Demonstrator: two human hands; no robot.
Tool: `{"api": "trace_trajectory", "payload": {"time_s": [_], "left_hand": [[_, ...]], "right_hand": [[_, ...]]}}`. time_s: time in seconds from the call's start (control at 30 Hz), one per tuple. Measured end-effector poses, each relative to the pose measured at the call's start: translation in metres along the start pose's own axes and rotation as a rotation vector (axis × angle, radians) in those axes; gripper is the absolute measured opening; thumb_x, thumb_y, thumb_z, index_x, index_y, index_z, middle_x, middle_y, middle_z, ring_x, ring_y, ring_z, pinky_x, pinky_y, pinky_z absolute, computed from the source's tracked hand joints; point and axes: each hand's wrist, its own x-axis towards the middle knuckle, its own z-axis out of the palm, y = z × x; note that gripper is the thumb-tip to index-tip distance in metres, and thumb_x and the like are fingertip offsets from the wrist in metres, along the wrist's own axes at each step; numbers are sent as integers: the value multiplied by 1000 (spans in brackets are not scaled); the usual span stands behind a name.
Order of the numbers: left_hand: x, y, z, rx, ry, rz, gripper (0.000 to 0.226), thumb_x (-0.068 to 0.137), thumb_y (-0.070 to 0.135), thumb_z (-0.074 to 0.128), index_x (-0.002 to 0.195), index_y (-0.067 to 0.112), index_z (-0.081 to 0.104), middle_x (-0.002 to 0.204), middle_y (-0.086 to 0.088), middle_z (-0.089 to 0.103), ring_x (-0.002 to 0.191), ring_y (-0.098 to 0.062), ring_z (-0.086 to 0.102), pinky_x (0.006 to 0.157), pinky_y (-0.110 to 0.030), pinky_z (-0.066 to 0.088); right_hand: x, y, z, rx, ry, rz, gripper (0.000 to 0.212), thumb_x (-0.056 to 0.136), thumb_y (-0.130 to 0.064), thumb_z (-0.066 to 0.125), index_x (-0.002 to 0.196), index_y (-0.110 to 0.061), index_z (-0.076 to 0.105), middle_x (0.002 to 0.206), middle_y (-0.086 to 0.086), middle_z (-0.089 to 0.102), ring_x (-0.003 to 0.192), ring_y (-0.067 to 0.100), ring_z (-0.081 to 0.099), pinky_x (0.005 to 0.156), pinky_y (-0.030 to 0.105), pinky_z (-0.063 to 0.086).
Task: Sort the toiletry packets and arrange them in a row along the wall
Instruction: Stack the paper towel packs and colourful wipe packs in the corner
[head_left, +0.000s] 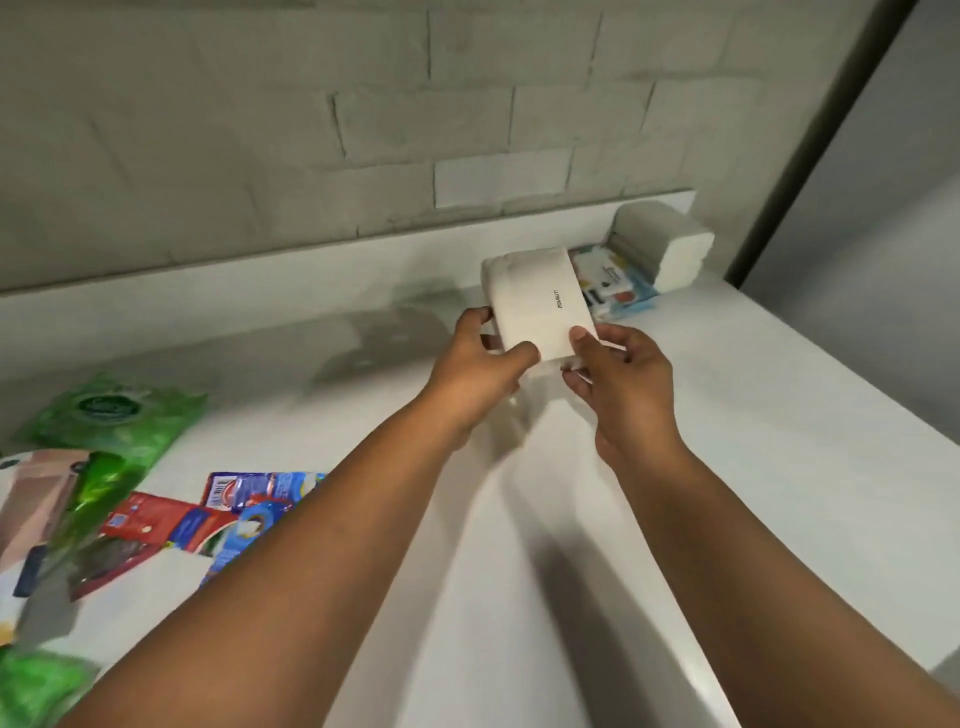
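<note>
Both hands hold a white packet (540, 304) above the white counter (779, 415), near the back wall (260, 130). The left hand (480, 364) grips its near left corner, thumb on top; the right hand (621, 379) pinches the near right corner. Just beyond it lies a blue-edged packet (615, 286) (small coloured squares on its face), and past that a stack of white folded tissues (662, 244) in the corner. At far left, well apart, lie a green packet (114, 421) and red and blue sachets (223, 514) in a loose heap.
</note>
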Motion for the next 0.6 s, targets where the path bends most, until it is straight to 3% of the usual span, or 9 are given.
{"api": "trace_trajectory", "payload": {"time_s": [0.23, 0.33, 0.4, 0.47, 0.53, 0.6], "left_hand": [[40, 12, 101, 108, -62, 67, 77, 67, 37, 76, 136, 22, 43, 131, 7, 51, 113, -20, 59, 96, -43, 51], [67, 24, 140, 80, -96, 72, 73, 68, 31, 79, 132, 18, 48, 128, 3, 56, 111, -22, 61, 92, -37, 52], [84, 34, 161, 72, -101, 86, 79, 57, 38, 78, 129, 17, 52, 124, -1, 60, 104, -18, 63, 84, -32, 53], [104, 41, 180, 71, -85, 93, 85, 50, 44, 78, 127, 19, 54, 121, 0, 62, 102, -17, 64, 87, -34, 55], [121, 49, 193, 67, -96, 95, 75, 56, 39, 78, 124, 17, 56, 113, 1, 64, 99, -18, 65, 84, -34, 56], [142, 59, 209, 57, -108, 103, 48, 71, 29, 76, 114, 15, 58, 99, -2, 65, 82, -18, 63, 68, -29, 53]], "right_hand": [[76, -27, -83, -83, 50, -62, 26, 86, -21, 71, 107, -9, 61, 95, 13, 66, 83, 21, 68, 81, 32, 59], [117, -43, -112, -130, 34, -92, 23, 86, -22, 71, 104, -10, 61, 90, 13, 66, 77, 18, 67, 77, 30, 59], [143, -54, -124, -144, 10, -100, 16, 88, -22, 70, 98, -14, 60, 86, 10, 64, 74, 17, 67, 74, 26, 59], [171, -65, -135, -165, -13, -118, 15, 89, -23, 68, 99, -16, 60, 88, 11, 63, 77, 18, 68, 74, 26, 58], [196, -75, -142, -222, -40, -139, 18, 90, -25, 66, 104, -15, 61, 94, 11, 65, 85, 20, 69, 77, 30, 59], [224, -88, -148, -277, -76, -159, 15, 91, -28, 63, 103, -18, 62, 98, 7, 68, 91, 22, 69, 81, 33, 59]]}}
